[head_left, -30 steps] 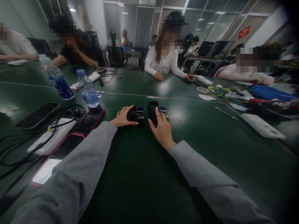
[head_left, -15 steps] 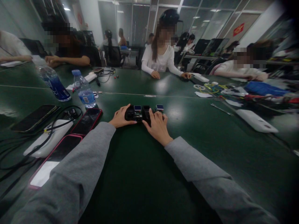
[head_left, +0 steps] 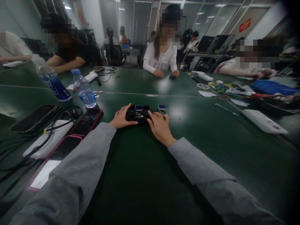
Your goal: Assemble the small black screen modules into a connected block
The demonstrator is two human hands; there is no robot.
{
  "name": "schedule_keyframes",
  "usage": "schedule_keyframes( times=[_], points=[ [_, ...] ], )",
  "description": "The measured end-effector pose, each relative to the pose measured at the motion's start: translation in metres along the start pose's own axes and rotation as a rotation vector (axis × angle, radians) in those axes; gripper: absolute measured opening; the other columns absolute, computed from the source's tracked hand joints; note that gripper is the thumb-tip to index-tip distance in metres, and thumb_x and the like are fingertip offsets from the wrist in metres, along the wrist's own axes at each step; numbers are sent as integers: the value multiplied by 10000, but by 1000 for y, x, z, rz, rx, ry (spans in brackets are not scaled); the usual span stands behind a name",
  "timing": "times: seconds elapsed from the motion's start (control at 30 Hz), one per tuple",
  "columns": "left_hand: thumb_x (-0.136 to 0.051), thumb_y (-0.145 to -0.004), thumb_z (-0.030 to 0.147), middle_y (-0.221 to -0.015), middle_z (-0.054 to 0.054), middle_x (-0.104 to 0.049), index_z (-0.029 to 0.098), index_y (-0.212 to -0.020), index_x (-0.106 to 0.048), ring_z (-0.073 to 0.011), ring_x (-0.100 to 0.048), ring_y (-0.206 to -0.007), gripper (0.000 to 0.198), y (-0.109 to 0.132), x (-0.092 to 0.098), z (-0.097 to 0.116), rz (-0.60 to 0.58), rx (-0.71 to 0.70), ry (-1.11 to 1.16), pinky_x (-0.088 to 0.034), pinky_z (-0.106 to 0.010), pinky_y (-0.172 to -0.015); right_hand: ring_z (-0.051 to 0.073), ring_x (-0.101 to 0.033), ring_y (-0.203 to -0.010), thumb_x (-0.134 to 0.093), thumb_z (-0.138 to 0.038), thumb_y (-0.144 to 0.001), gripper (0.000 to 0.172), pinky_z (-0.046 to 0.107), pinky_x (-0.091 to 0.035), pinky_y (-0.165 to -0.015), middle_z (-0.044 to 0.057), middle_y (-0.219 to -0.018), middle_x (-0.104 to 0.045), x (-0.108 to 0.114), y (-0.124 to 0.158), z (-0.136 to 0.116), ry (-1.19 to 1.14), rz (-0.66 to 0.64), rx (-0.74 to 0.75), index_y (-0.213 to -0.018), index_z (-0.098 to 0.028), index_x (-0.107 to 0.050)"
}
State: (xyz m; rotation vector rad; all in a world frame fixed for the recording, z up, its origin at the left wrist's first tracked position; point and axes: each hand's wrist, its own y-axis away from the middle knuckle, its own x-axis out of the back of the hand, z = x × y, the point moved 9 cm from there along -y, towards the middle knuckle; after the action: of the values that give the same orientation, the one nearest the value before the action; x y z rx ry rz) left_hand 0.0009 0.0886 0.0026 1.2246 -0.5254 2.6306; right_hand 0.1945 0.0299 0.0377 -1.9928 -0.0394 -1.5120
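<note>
A black handheld device, shaped like a game controller with a small screen and a bare circuit board in its middle, lies on the green table in front of me. My left hand grips its left end, thumb along the near edge and fingers over the far side. At the right end, my right hand has its thumb and index finger closed on the black casing. Just beyond the right fingers sits a second small screen on a circuit board, partly hidden by that hand.
To the left are a water bottle, a blue-labelled bottle, several phones and a white power bank with black cables. A wrench-like tool, white device and tangled wires lie right. A co-worker sits opposite.
The device's right-hand part, which stood tilted up, now lies level with the rest. My right hand has shifted slightly right; my left has stayed put. The co-worker opposite has brought their hands closer together.
</note>
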Motion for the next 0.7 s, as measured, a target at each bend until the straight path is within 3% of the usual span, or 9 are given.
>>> schedule_keyframes(
  times=[0.2, 0.3, 0.37, 0.47, 0.6, 0.7],
  points=[
    [-800, -589, 662, -1588, -181, -270, 259, -1563, -129, -426, -242, -1464, 1250, 0, 3, 3, -12, -29, 55, -182, -656, -1169, 274, -471, -1271, -185, -463, -1066, 553, 476, -285, -1036, 156, -1311, -593, -1, -1, 3, -26, 6, -14, -1462, -141, -399],
    [-763, -611, 707, -1612, -185, -212, 258, -1568, -97, -417, -261, -1462, 1249, -4, 5, -6, -18, -16, 200, -217, -629, -1172, 252, -502, -1241, -223, -438, -1066, 513, 453, -292, -1052, 139, -1305, -597, 10, -2, 8, -59, 67, -46, -1461, -157, -394],
    [-634, -712, 765, -1620, -198, -178, 251, -1570, -68, -400, -312, -1445, 1149, -8, 8, -17, 3, 7, 358, -278, -597, -1156, 243, -484, -1265, -228, -385, -1066, 466, 447, -288, -1070, 112, -1322, -589, 22, -3, 19, -63, 149, -87, -1450, -197, -412],
    [-538, -737, 823, -1615, -209, -188, 241, -1567, -62, -402, -334, -1433, 1120, -12, 12, -29, 66, 24, 490, -312, -591, -1137, 263, -392, -1354, -263, -383, -1052, 447, 476, -274, -1109, 85, -1414, -518, 33, -3, 48, -51, 261, -150, -1438, -241, -438],
    [-584, -734, 791, -1608, -204, -215, 223, -1561, -146, -405, -305, -1447, 1095, -11, 10, -24, 17, 9, 476, -265, -594, -1166, 315, -349, -1393, -262, -554, -1019, 569, 565, -311, -1111, 115, -1479, -445, 12, -4, 97, -180, 257, -275, -1454, -227, -429],
    [-753, -664, 673, -1617, -191, -196, 220, -1569, -130, -400, -267, -1464, 1189, -7, 7, -13, -68, 2, 383, -247, -578, -1188, 303, -372, -1396, -217, -628, -999, 668, 561, -322, -1135, 150, -1479, -443, -10, -6, 115, -360, 216, -306, -1458, -186, -418]
  ],
)
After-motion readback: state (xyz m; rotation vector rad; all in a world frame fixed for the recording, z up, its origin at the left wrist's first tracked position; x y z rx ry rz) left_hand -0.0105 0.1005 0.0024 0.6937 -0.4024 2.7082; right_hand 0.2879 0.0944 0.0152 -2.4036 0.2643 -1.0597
